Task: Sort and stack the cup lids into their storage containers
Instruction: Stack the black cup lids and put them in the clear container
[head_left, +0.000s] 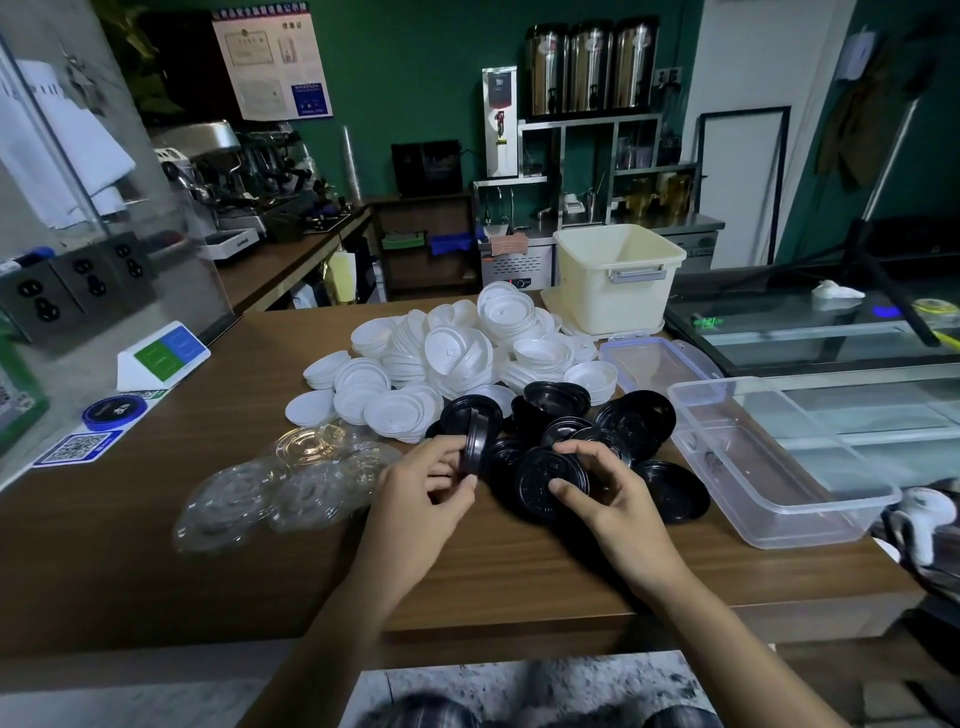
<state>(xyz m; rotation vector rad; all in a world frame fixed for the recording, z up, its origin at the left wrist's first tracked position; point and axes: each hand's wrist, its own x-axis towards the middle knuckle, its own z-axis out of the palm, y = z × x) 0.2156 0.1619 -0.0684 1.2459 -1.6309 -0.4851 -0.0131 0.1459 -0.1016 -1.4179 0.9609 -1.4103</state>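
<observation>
Forearms are cropped below; left hand fingers pinch an edge-on black lid stack, right hand fingers grip a half-hidden flat black lid.

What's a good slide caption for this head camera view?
Lid sorting: left hand holds black lids on edge, right hand grips another black lid, beside piles of white lids and clear lids.

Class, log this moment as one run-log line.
left hand: holds black lids on edge | right hand: pinches flat black lid | clear container: no lids inside
</observation>
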